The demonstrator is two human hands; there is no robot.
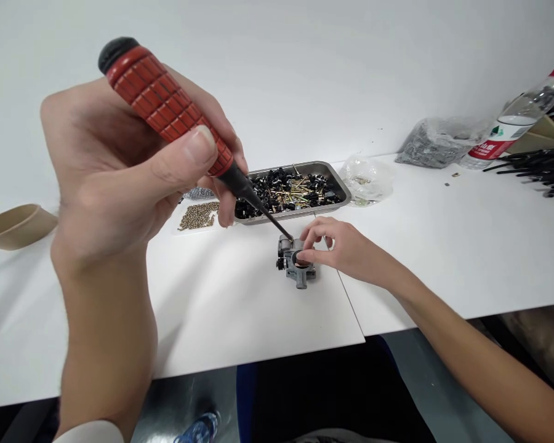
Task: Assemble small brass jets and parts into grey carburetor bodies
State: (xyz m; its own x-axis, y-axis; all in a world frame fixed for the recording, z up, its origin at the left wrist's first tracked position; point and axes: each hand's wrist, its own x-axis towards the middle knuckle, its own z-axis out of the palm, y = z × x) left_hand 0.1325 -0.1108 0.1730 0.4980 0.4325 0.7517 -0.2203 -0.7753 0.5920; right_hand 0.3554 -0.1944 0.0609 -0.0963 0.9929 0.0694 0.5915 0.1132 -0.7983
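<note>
Close to the camera, my left hand (115, 178) is closed around a screwdriver (166, 111) with a red grooved handle and a black end cap. Its dark shaft slants down to the right, and the tip meets the top of a small grey metal carburetor (301, 278). On the white table the carburetor stands with a round dark opening towards me and a black fitting on its left side. My right hand (351, 249) grips it from the right, thumb at the opening and fingers over the top. The exact spot under the screwdriver tip is too small to make out.
Behind the carburetor lies a metal tray (344, 187) of black parts and brass-coloured screws. Small brass pieces (196, 216) sit to its left. Plastic bags (373, 175), a bottle (492, 144) and black tubes (542, 169) stand right. A beige container (16, 227) is left.
</note>
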